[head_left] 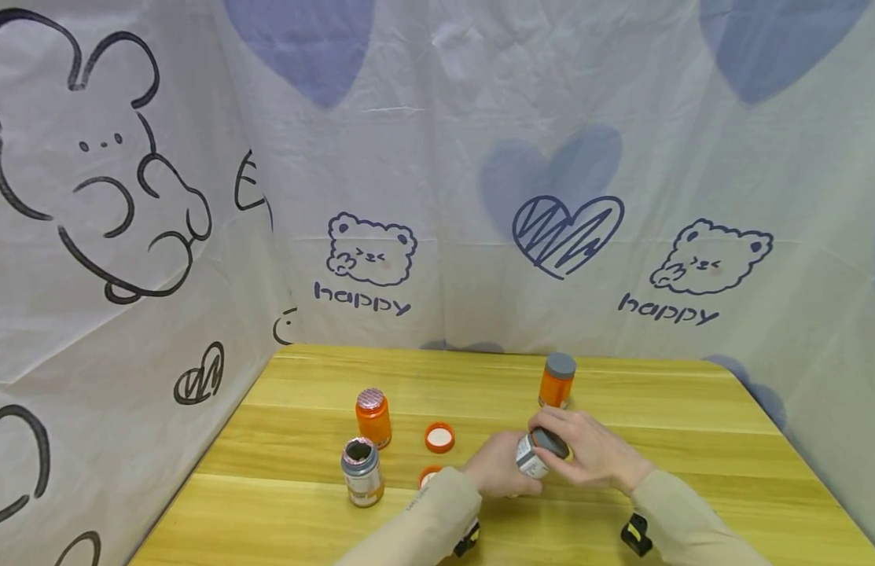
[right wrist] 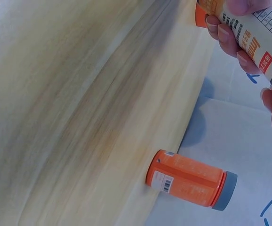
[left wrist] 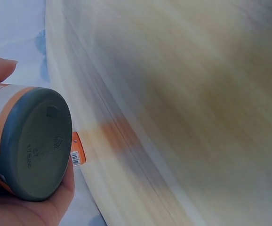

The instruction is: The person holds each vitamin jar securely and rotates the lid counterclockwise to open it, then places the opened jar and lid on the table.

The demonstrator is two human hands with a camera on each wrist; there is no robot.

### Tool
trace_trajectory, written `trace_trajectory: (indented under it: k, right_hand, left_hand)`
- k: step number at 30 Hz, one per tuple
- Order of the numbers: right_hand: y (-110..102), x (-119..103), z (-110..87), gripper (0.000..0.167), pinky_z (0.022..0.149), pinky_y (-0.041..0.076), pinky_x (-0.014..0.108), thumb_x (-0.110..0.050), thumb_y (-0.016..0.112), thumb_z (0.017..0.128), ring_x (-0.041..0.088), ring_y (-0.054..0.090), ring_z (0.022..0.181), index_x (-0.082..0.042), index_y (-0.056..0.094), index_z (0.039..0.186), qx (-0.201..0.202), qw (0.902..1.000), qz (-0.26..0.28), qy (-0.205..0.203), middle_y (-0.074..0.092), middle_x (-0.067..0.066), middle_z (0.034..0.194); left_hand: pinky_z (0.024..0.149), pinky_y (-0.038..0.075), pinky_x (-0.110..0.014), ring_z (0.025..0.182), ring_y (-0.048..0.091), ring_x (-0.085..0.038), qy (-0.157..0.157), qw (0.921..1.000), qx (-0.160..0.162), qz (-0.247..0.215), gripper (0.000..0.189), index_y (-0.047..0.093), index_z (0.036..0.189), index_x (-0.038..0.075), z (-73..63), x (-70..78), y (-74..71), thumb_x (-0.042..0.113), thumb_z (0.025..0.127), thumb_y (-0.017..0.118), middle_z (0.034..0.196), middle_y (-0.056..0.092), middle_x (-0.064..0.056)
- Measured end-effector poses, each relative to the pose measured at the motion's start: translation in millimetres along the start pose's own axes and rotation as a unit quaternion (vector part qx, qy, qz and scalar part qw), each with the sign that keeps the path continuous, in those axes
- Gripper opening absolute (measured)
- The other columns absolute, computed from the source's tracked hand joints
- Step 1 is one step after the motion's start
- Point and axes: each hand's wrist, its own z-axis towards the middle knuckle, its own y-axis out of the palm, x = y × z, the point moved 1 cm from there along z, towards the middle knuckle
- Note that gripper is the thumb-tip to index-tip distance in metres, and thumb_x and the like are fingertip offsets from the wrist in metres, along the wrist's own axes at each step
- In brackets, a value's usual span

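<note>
A grey bottle (head_left: 529, 461) with a white and orange label is held tilted above the table, between both hands. My left hand (head_left: 502, 465) grips its body; the left wrist view shows the bottle's dark base (left wrist: 42, 146). On the top end, the fingers and thumb of my right hand (head_left: 591, 450) hold the dark grey cap (head_left: 553, 443). An orange edge shows at the neck below this cap. Label print on the bottle (right wrist: 256, 40) faces the right wrist view. Just behind the right hand stands an orange bottle (head_left: 556, 380) with its grey cap on.
On the left stand an uncapped orange bottle (head_left: 373, 419) with foil over its mouth and an open grey bottle (head_left: 362, 473) with torn foil. An orange cap (head_left: 439, 437) lies near them; another orange cap (head_left: 428, 475) is partly behind the left sleeve. Printed cloth surrounds the wooden table (head_left: 295, 440).
</note>
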Motion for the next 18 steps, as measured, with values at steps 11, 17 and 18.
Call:
trace_trajectory:
  k: [11,17,18]
  right_hand:
    - [-3.2,-9.7,2.2,0.028,0.072,0.054,0.026,-0.023,0.07,0.091,0.002,0.06,0.085,-0.017,0.063,0.117,0.015,0.9907,-0.053,0.124,0.069,-0.004,0.101]
    - [-8.1,-14.7,7.9,0.021,0.069,0.053,0.025,-0.028,0.063,0.098,0.009,0.062,0.084,-0.015,0.065,0.114,0.042,0.9704,-0.04,0.234,0.069,-0.004,0.096]
    - [-9.1,-15.9,9.4,0.02,0.069,0.052,0.025,-0.03,0.062,0.099,0.009,0.062,0.084,-0.016,0.065,0.113,0.042,0.9661,-0.04,0.251,0.069,-0.003,0.095]
  left_hand:
    - [0.071,0.048,-0.017,0.075,0.056,0.002,-0.004,0.9982,0.019,0.057,0.041,0.065,0.108,0.015,1.6,-2.2,2.8,0.014,0.072,0.086,0.09,0.067,0.01]
    - [0.065,0.046,-0.017,0.068,0.054,0.001,-0.007,0.9949,0.046,0.089,0.042,0.064,0.104,0.014,3.6,-8.2,7.5,0.017,0.069,0.088,0.083,0.064,0.01]
    - [0.065,0.046,-0.017,0.068,0.054,0.001,-0.011,0.9944,0.05,0.092,0.043,0.064,0.104,0.014,3.7,-9.0,8.1,0.017,0.069,0.089,0.083,0.064,0.01]
